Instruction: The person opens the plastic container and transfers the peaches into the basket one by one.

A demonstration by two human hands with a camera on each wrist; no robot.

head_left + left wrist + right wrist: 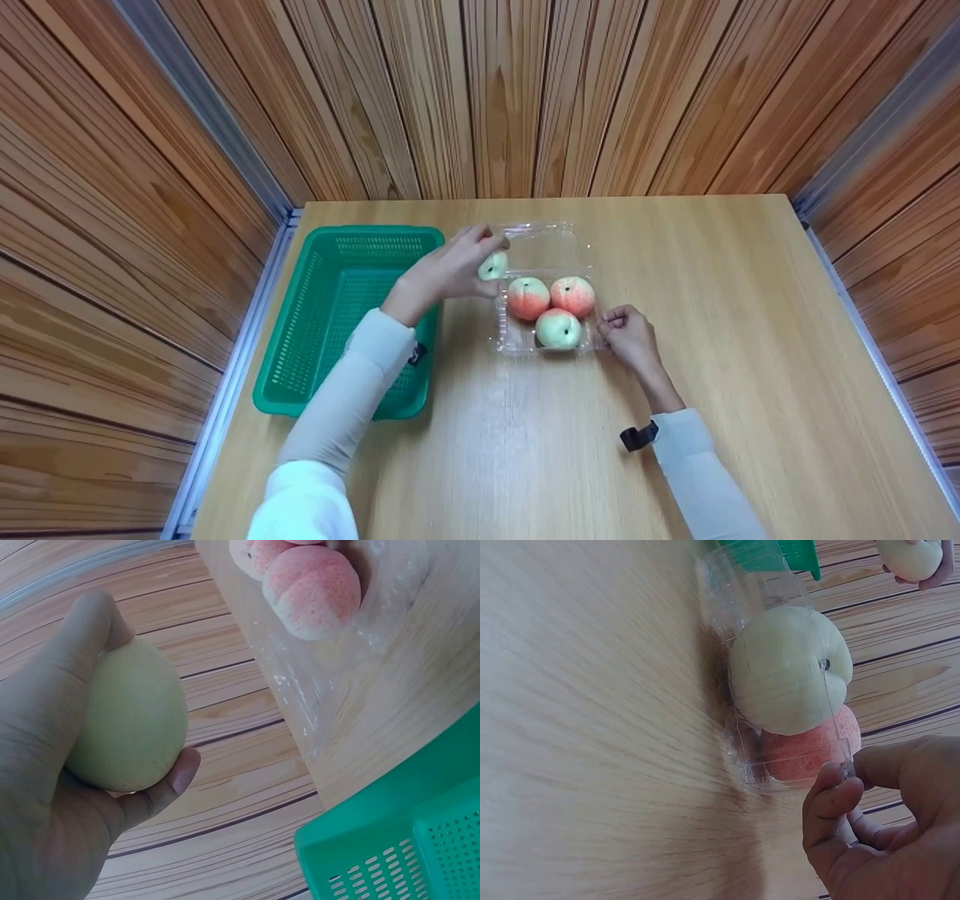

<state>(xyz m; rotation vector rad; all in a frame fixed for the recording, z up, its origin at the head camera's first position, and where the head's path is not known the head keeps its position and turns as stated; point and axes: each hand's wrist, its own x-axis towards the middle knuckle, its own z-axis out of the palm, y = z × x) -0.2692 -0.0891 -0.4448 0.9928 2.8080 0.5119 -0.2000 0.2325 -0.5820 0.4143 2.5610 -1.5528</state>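
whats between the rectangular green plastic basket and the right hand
In the head view, between the basket and right hand: a strip of light wooden table, then the clear plastic box holding three round pale-green and pinkish-red peaches.

A pale green peach (139, 716) is held between the thumb and fingers of the left hand (454, 268), raised near the clear plastic box (516, 342), whose lid (546, 246) lies back on the far side. Inside sit three peaches – two red-flushed ones (528, 298) behind, one mostly pale (558, 330) in front – while the right hand (631, 341) pinches the box's right rim
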